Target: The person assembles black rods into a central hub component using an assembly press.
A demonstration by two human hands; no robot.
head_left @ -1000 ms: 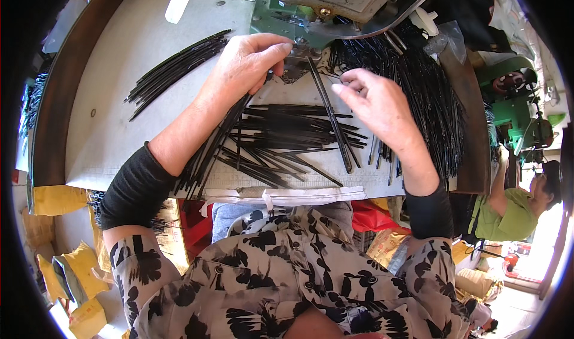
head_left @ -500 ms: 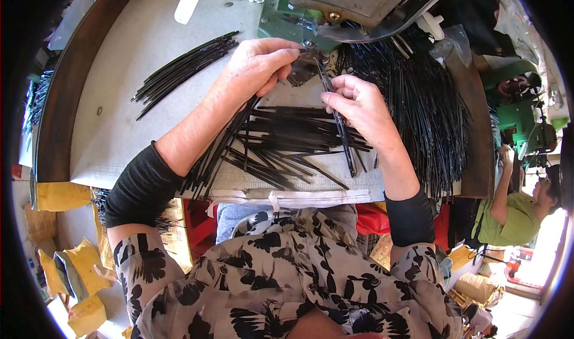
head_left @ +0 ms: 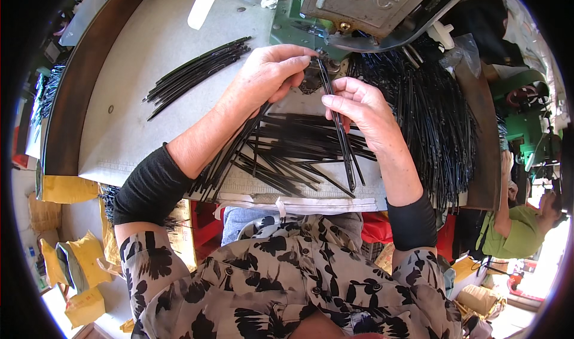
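Note:
My right hand is closed, thumb against fingers, around thin black strips that slant from near the machine toward the table's front edge. My left hand is closed too, its thumb and forefinger pinched at the upper end of those strips. Whatever lies in that pinch is too small to make out. More black strips fan down from beneath the left palm, apparently held by its hidden lower fingers. Between my forearms a loose pile of black strips lies on the pale table.
A green machine base with a grey metal head stands just beyond my hands. One neat bundle of strips lies left; a thick heap covers the right. Brown boards edge the table. A co-worker in green sits at far right.
My left fingertips have come closer to the upper end of the strips in my right hand. The whole view has shifted slightly, with the table appearing further right and lower.

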